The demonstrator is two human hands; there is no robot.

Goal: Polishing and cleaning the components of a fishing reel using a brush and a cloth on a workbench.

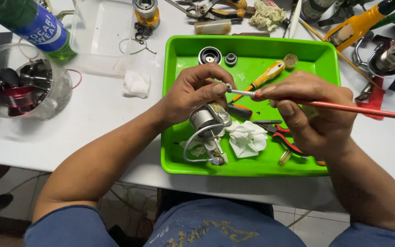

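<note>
Silver fishing reel [209,120] | left hand [193,93] grips | right hand [309,112] brushes

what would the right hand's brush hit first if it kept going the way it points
The right hand aims its red-handled brush leftward; the tip already reaches the small part pinched in the left hand above the fishing reel. Depth looks matched, though hard to confirm.

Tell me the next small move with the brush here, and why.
Probably dab the brush tip onto the small part pinched in the left hand: the right hand already holds the tip against it, with the reel body cradled over the green tray.
</note>
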